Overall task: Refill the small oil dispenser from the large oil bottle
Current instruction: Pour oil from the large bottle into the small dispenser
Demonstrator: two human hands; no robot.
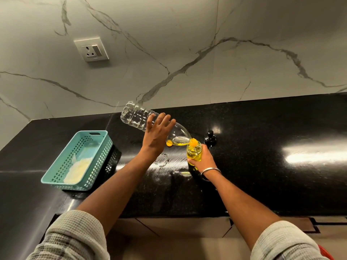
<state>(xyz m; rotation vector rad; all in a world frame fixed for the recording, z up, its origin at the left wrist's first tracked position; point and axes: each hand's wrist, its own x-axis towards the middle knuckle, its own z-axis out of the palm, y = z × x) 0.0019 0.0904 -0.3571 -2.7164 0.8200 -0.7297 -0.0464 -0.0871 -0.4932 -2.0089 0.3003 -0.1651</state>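
My left hand [157, 132] is wrapped over the middle of the bottle [139, 119], fingers curled round its far side, tipping it so the base points up and away and the neck slopes down to the right. My right hand [201, 159] grips the dispenser [194, 152] low on its body, thumb in front, holding it upright on the desk [262, 166]. The bottle's orange mouth sits right at the dispenser's open top, touching or all but touching it; I can't tell which. What oil is left in the bottle has pooled in its shoulder near the neck, and the dispenser looks nearly full of yellow oil.

That is the risk, I think: with the level so high, a little more tilt could send oil over the rim and onto my fingers and the desk. The bottle is almost empty and light, so a gulp of air could make the flow surge. If the mouths slip apart, the stream misses.

The black cap [210, 136] stands just behind the dispenser. A teal basket [97, 145] sits well to the left.
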